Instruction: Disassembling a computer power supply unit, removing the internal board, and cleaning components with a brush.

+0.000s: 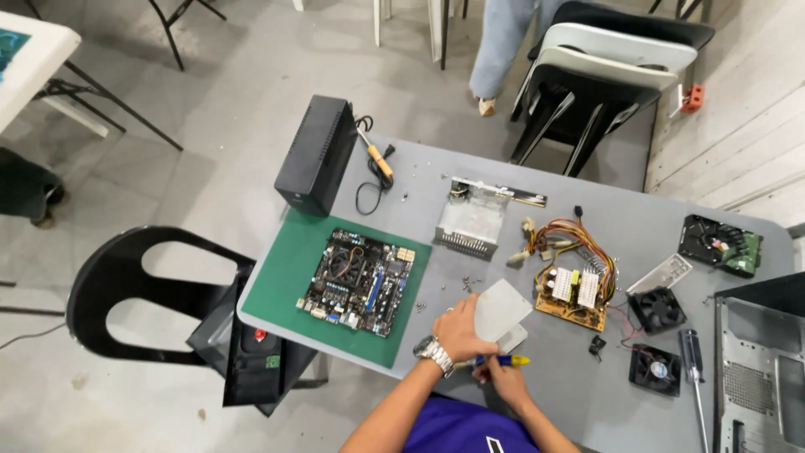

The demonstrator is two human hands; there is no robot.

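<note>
Head view: right hand (pixel 506 379) closed around blue-yellow screwdriver (pixel 503 361), held level. Left hand (pixel 459 329) lies flat, fingers spread on grey plate (pixel 503 309) on tabletop (pixel 470 168). Metal casing (pixel 471 220) at 12 o'clock, interior unclear. Motherboard (pixel 360 282) on green mat (pixel 285 277) at 9 o'clock. Circuit board (pixel 573 294) with wires, two fans (pixel 656 310) at 3 o'clock.

— What's under my fingers?
— A pale grey flat plate (pixel 501 309), lying tilted on the near table edge, and a blue-and-yellow screwdriver (pixel 503 361) held level just near of it.
</note>
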